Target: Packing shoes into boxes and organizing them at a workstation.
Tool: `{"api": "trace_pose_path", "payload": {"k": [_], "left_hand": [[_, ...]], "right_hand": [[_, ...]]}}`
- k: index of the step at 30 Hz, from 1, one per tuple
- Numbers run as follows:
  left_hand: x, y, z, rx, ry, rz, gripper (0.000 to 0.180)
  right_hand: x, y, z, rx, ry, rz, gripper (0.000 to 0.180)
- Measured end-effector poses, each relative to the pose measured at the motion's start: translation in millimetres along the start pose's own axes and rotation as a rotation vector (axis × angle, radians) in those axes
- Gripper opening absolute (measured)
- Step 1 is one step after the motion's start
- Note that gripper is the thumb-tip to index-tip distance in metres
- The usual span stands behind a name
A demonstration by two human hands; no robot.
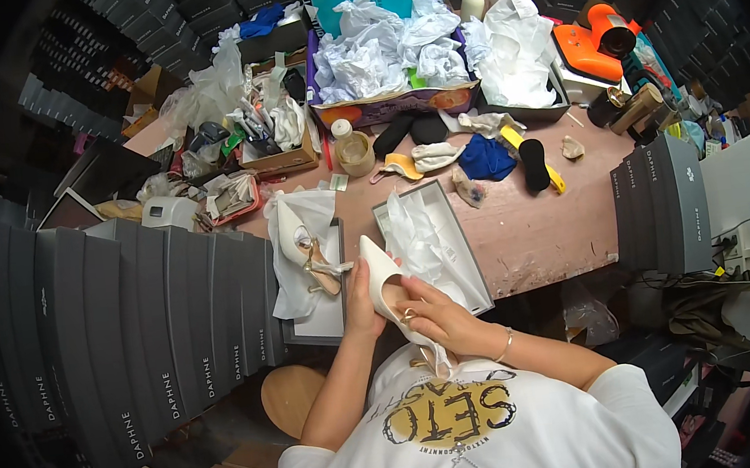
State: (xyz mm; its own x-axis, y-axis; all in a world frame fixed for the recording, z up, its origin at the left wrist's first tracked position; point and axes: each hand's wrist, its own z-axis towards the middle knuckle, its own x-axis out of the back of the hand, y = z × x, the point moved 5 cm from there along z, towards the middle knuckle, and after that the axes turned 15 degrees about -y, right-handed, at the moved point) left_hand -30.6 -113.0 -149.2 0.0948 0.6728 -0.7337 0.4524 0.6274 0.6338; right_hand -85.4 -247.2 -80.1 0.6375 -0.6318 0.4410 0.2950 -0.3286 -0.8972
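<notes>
A white pointed slingback shoe (375,259) is held in front of my chest, its toe toward the table. Along its left side, my left hand (361,306) grips it. My right hand (442,320) is on its right side, with fingers over the opening and near the gold-coloured strap fitting; they cover part of the inside. A matching white shoe (290,229) with a low heel lies to the left on white tissue paper (289,298), over a grey box part (316,328). Beyond my hands is an open shoe box (473,270) holding crumpled white tissue (420,234).
Stacked dark grey shoe boxes (144,319) line the left, with more boxes (661,206) at right. Behind stand a purple carton (390,109) of crumpled paper, a glass jar (354,153), a blue cloth (486,157), a black pad (533,165) and an orange tool (588,51).
</notes>
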Motion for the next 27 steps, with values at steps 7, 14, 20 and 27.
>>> {"api": "trace_pose_path", "payload": {"k": [7,14,20,27], "left_hand": [[-34,-34,-61,0.357,0.21,-0.367,0.045],[15,-17,-52,0.374,0.067,-0.104,0.065],[1,-41,-42,0.439,-0.004,-0.253,0.058],[10,-46,-28,0.396,-0.095,-0.199,0.048]], "right_hand": [[7,-17,-13,0.08,0.049,0.179,0.028],[12,124,-20,-0.381,0.161,-0.311,0.033],[-8,176,28,-0.565,-0.005,-0.449,0.027],[83,86,-31,-0.539,0.236,-0.103,0.038]]}}
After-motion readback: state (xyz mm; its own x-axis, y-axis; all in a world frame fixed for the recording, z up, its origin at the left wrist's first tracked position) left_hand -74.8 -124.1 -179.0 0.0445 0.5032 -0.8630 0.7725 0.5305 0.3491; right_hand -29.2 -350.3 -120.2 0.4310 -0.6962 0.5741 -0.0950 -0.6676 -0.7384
